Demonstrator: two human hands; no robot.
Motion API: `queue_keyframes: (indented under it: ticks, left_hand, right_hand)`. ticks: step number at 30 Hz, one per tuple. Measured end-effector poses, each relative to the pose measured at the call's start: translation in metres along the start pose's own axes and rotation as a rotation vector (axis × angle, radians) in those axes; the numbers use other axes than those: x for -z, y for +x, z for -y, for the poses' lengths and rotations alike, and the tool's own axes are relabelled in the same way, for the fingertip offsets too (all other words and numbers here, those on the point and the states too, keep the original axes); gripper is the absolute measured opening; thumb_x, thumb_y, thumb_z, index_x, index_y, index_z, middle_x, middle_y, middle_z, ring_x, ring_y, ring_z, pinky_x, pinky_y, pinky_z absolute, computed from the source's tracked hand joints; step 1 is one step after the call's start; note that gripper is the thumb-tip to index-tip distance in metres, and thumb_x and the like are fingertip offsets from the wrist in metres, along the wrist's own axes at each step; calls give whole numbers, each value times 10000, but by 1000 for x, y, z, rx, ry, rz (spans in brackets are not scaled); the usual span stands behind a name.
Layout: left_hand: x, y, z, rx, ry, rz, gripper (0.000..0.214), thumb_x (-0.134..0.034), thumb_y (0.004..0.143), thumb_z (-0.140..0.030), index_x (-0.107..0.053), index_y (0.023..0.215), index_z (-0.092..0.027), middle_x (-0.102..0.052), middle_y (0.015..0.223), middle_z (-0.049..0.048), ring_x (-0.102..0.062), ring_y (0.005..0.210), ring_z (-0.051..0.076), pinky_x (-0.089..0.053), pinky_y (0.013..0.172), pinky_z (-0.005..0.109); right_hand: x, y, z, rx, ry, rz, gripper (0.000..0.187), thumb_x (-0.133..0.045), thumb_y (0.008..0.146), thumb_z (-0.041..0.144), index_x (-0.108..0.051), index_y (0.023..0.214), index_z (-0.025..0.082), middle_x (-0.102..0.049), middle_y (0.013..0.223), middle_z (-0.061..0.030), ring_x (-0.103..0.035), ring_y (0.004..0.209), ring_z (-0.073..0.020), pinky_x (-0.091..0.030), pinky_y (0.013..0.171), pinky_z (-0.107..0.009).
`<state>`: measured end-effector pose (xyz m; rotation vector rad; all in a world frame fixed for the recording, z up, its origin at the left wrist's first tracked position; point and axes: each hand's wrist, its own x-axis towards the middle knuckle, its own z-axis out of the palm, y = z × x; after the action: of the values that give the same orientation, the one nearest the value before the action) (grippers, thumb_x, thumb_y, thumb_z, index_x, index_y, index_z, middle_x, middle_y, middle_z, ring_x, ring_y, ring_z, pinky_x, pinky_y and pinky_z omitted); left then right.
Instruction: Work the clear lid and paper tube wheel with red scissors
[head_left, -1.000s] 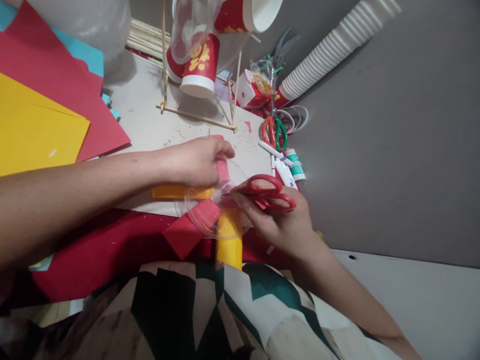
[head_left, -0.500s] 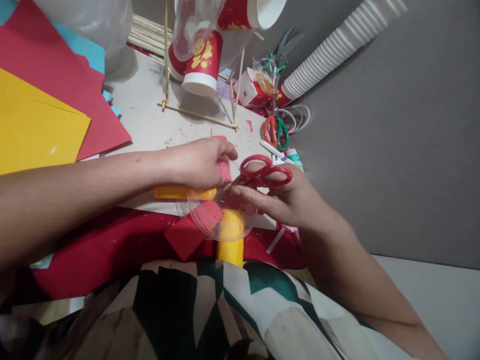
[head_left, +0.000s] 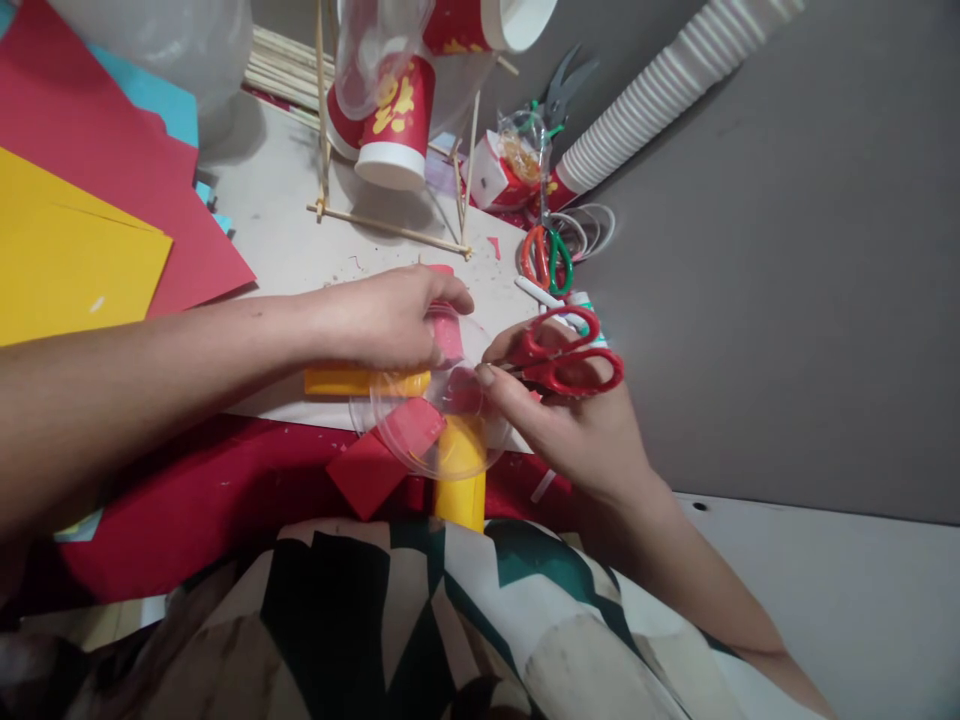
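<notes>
My left hand (head_left: 390, 318) is closed round a clear plastic cup (head_left: 431, 420), with a pink piece of paper (head_left: 448, 338) at its fingertips. The cup lies over red paper (head_left: 367, 470) and a yellow strip (head_left: 459, 495). A flat orange strip (head_left: 352, 381) lies under my left palm. My right hand (head_left: 566, 420) grips red-handled scissors (head_left: 570, 355), fingers through the loops; the blades point toward the cup and are hidden behind my fingers.
A stick frame (head_left: 390, 228) holds red paper cups (head_left: 394, 125) at the back. A long stack of white cups (head_left: 667, 85) leans at the right. Orange-and-green scissors (head_left: 547, 258) and glue tubes (head_left: 592, 310) lie by the grey wall. Yellow paper (head_left: 67, 270) and a red sheet (head_left: 97, 140) cover the left.
My right hand with the red scissors has shifted around beside the cup, and the handles have swung to the right and spread. My left hand has stayed on the cup.
</notes>
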<state>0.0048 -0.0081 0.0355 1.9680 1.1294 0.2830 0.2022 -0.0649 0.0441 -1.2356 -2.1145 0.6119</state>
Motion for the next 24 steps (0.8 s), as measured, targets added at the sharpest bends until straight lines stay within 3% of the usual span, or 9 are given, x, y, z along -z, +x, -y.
queue_keyframes:
  ticks: [6,11,24]
  left_hand:
    - [0,-2,0,4,-10,9,647,-640,770,-255,-561,1412,-221,-722,1159,44,-677,971,204,-495,885,274]
    - [0,-1,1,1,-14,11,680,-637,763,-249,-541,1435,-222,-727,1119,40,-674,960,207,-491,877,275]
    - [0,0,0,-10,7,0,658,-651,772,-283,-557,1419,-214,-723,1111,50,-670,1011,232,-491,880,286]
  right_hand:
    - [10,-2,7,-58,64,155,97,-655,864,169,-631,778,208,-659,726,14,-619,662,-128,-516,579,-245]
    - [6,-7,7,-125,68,72,172,-561,934,164,-617,775,203,-626,678,16,-594,625,-118,-512,586,-244]
    - [-4,-8,7,-166,165,-40,209,-568,926,162,-583,723,211,-611,641,18,-584,574,-112,-498,526,-238]
